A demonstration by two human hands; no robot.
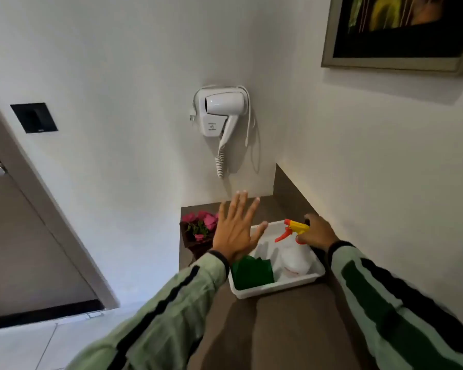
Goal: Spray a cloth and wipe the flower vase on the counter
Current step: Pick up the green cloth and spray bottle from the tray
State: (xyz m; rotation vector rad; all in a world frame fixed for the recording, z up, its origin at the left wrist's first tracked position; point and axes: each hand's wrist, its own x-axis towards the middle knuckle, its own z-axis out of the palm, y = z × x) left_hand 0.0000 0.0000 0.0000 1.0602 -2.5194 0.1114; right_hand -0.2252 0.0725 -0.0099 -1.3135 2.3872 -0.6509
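A white tray (289, 285) sits on the brown counter (278, 329). In it lie a folded green cloth (251, 272) on the left and a white spray bottle (294, 256) with a yellow and red trigger head on the right. My right hand (317, 232) is closed around the bottle's neck behind the trigger. My left hand (235, 228) hovers flat with fingers spread above the tray's left side, holding nothing. A dark flower vase (195, 245) with pink flowers (202, 221) stands at the counter's far left corner, just left of my left hand.
A white hair dryer (219, 116) with a coiled cord hangs on the wall above the counter's far end. A framed picture (401, 30) hangs on the right wall. A brown door (24, 249) and pale floor tiles lie to the left.
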